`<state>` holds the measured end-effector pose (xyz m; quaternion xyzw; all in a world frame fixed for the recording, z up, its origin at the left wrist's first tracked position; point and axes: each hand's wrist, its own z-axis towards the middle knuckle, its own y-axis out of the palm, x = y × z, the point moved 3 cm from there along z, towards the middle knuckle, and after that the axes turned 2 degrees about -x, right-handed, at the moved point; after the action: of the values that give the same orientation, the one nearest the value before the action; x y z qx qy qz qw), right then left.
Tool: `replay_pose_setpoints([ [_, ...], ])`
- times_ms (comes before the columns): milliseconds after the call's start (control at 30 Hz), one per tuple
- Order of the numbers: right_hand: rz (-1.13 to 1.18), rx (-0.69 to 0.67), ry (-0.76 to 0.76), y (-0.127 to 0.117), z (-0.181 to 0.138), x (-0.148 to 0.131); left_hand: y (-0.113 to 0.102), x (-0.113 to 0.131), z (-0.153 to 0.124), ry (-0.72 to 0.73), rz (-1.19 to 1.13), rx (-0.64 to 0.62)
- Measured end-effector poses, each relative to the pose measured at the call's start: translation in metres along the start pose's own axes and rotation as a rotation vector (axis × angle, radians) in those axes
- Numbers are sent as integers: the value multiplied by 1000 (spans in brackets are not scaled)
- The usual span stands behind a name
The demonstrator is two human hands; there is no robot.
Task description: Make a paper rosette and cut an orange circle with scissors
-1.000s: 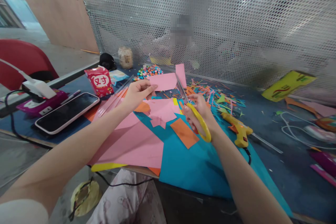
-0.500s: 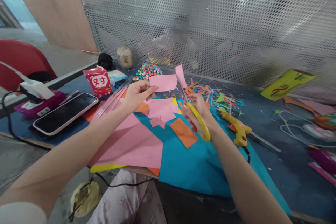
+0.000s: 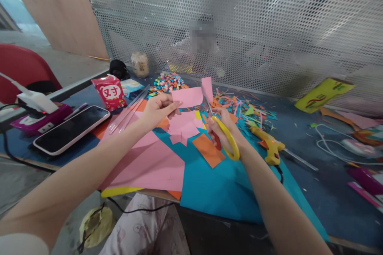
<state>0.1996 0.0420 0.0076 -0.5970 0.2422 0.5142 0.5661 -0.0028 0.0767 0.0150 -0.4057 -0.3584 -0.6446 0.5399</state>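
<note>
My left hand [image 3: 161,109] pinches the left end of a pink paper strip [image 3: 189,97] held up above the table. In my right hand [image 3: 224,124] is a pair of scissors [image 3: 229,139] with yellow and red handles, its blades at the strip's right part. Beyond the blades, a smaller pink paper flap [image 3: 207,89] sticks up at an angle; whether it is still joined I cannot tell. Beneath the hands lie a cut pink paper piece [image 3: 183,123], an orange paper rectangle [image 3: 208,150], a large pink sheet [image 3: 146,163] and a large blue sheet [image 3: 221,191].
Paper scraps [image 3: 239,107] and a heap of small folded pieces [image 3: 169,83] lie behind. A yellow glue gun [image 3: 271,145] rests at right. On the left are a phone [image 3: 72,129], a purple power strip [image 3: 42,119] and a red packet [image 3: 110,92]. A perforated metal panel [image 3: 254,16] stands behind.
The pink flap beyond the blades has turned more upright and shows broader. Both hands keep their holds, and the whole view has shifted slightly.
</note>
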Motion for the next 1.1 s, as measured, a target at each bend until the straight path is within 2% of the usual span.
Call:
replay_pose_setpoints([
  [400,-37,25,-41,-5,1,-4,1,5,0,-9,19,-26],
  [833,-82,16,-35,-7,4,2,-19,-3,9,36,27,182],
  [1100,-25,7,-47,-5,0,-5,-19,-8,9,36,-7,96],
])
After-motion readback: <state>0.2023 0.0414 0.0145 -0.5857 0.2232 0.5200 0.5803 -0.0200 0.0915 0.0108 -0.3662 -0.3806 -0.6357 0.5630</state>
